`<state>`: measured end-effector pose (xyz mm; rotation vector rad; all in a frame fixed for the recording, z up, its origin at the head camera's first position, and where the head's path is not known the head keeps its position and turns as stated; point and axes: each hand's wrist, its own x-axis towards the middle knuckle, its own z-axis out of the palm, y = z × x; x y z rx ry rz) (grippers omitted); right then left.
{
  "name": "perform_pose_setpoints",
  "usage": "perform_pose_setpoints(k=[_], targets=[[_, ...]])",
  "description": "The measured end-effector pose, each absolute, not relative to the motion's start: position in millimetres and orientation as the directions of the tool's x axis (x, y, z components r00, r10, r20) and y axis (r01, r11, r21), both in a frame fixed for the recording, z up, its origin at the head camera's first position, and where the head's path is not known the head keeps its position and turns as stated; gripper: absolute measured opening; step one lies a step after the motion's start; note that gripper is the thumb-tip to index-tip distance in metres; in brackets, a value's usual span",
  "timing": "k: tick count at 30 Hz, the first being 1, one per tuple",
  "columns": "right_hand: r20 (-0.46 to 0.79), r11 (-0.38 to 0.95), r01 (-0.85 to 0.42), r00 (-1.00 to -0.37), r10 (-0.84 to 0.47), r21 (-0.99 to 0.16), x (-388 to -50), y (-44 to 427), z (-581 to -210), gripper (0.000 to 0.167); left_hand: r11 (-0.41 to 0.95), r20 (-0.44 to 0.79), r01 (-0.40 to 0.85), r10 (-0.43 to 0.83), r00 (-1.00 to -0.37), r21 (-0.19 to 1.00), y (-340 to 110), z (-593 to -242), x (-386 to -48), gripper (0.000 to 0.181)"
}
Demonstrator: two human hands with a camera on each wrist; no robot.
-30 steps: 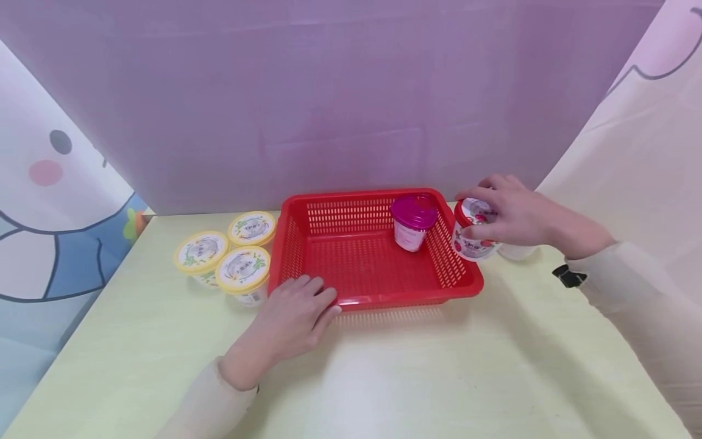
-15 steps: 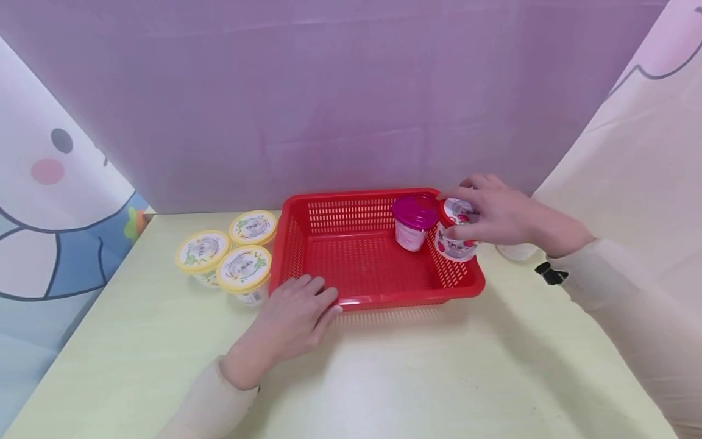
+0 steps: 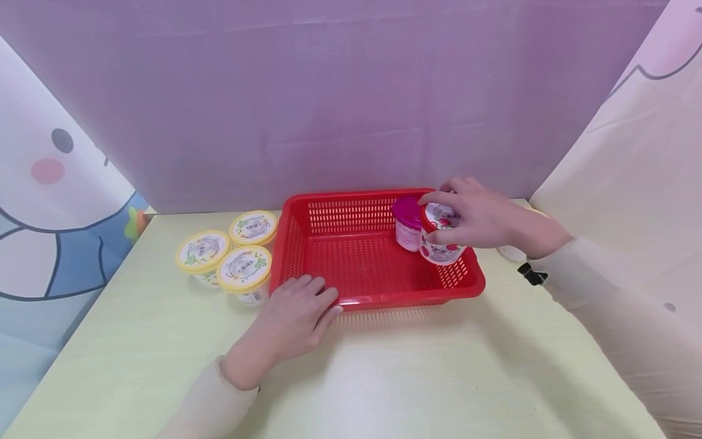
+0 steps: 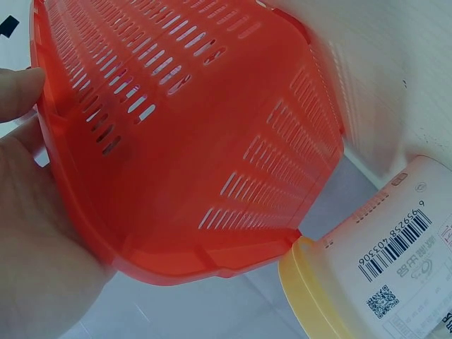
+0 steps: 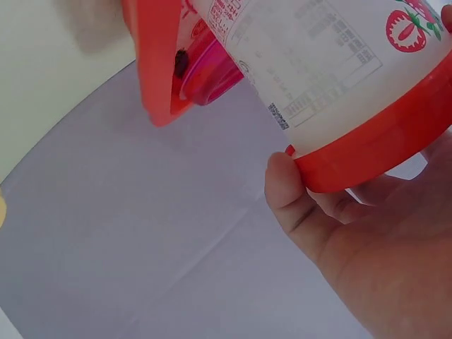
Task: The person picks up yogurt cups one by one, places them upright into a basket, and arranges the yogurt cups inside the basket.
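Note:
The right hand [image 3: 482,219] grips a white tub with a red lid and strawberry print [image 3: 440,247] by its lid, over the right part of the red basket [image 3: 378,300]. Beside it, inside the basket, stands a tub with a purple lid [image 3: 406,235], partly covered by the held one. At the basket's front left corner the left hand [image 3: 293,317] curls its fingers over the rim. In the right wrist view, fingers and thumb of the right hand [image 5: 381,247] clasp the red lid [image 5: 381,145]. The left wrist view shows the left hand [image 4: 42,233] at the basket's rim [image 4: 85,233].
Several tubs with yellow lids [image 3: 244,269] stand on the table [image 3: 384,378] against the basket's left side. Another pale tub [image 3: 512,252] is on the right, partly hidden by the right forearm. A purple cloth [image 3: 351,97] hangs behind the basket.
The right hand has carried the red-lidded tub leftward, from the basket's right edge to above its right part, close to the purple-lidded tub. The left hand has stayed on the rim.

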<state>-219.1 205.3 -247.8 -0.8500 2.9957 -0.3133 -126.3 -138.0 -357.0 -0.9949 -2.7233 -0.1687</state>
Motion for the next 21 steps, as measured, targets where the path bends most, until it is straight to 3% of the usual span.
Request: perform_pose_setpoints(k=[15,21], targets=[[-0.012,0.815,-0.51,-0.846,-0.533,-0.274,-218.3,189.0,-268.5,0.075,0.759,0.26,0.65,0.622,-0.739,0.032,-138.3,-357.1,-126.8,0.035],[-0.01,0.8,-0.531,-0.831,-0.556,-0.279,-218.1,188.1,-280.5,0.072,0.76,0.254,0.648,0.62,-0.742,0.038,-138.3,-356.8,-126.9,0.035]])
